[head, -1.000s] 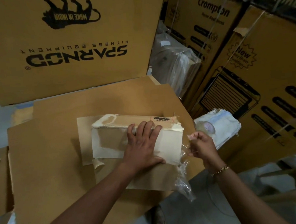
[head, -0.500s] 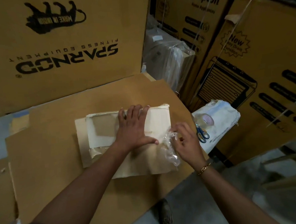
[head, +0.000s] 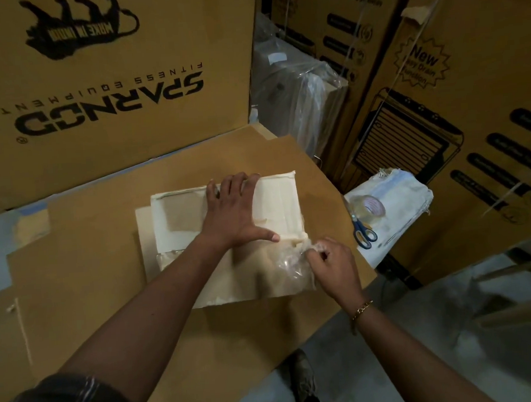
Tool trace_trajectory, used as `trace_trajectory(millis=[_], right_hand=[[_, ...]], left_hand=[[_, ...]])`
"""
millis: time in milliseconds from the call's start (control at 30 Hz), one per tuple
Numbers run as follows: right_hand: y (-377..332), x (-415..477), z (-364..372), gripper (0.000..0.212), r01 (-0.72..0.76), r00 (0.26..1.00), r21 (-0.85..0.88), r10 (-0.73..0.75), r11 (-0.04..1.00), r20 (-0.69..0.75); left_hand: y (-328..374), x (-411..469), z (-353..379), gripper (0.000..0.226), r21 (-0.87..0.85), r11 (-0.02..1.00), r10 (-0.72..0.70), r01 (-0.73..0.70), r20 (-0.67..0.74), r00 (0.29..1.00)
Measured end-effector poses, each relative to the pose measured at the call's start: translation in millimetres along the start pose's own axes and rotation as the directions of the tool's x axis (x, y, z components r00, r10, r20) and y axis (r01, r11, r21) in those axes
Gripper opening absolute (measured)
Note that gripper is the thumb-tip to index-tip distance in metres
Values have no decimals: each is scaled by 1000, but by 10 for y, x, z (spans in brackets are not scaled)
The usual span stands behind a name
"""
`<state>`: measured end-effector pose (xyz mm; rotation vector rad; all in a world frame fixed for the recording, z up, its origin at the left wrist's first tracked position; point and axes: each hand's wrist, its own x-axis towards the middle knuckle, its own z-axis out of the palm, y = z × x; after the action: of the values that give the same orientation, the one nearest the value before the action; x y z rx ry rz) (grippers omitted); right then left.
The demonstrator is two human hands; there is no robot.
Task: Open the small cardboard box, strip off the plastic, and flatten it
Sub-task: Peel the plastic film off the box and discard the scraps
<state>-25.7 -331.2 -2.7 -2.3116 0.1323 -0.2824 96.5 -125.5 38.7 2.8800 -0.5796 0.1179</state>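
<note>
The small cardboard box (head: pixel 281 200), pale and partly covered in cream tape, lies pressed flat on a big brown cardboard sheet (head: pixel 91 273). My left hand (head: pixel 234 212) rests palm down on its top, fingers spread, thumb at the near right corner. My right hand (head: pixel 330 259) pinches a crumpled piece of clear plastic (head: pixel 288 267) at the box's near right corner. The plastic still clings to the box's lower flap.
Blue-handled scissors (head: pixel 364 232) and a roll of clear tape (head: pixel 370 208) lie on a white sack (head: pixel 403 192) to the right. Tall cartons stand behind (head: pixel 111 86) and to the right (head: pixel 471 126). A plastic-wrapped item (head: pixel 298 99) stands between them. Grey floor lies below right.
The box has gone from standing upright to pressed flat under my left hand. My right hand came in from the right to the box's corner and gripped the plastic.
</note>
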Motion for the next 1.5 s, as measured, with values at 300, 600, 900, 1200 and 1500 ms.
trace_trajectory(millis=[300, 600, 900, 1200, 1500], right_hand=[[-255, 82, -8, 56, -209, 978, -109, 209, 972, -9], [-3, -69, -183, 26, 107, 994, -44, -107, 993, 17], [-93, -379, 7, 35, 264, 955, -321, -293, 910, -44], [-20, 107, -263, 26, -300, 953, 423, 284, 855, 100], [11, 168, -311, 28, -379, 925, 508, 337, 773, 178]], left_hand=[[-107, -19, 110, 154, 50, 993, 106, -111, 95, 990], [-138, 120, 47, 158, 75, 993, 81, -94, 157, 984], [-133, 193, -19, 158, 87, 993, 56, -73, 184, 981], [-63, 189, 30, 156, 65, 992, 98, -112, 185, 978], [334, 213, 167, 141, -80, 995, -50, 58, 98, 994]])
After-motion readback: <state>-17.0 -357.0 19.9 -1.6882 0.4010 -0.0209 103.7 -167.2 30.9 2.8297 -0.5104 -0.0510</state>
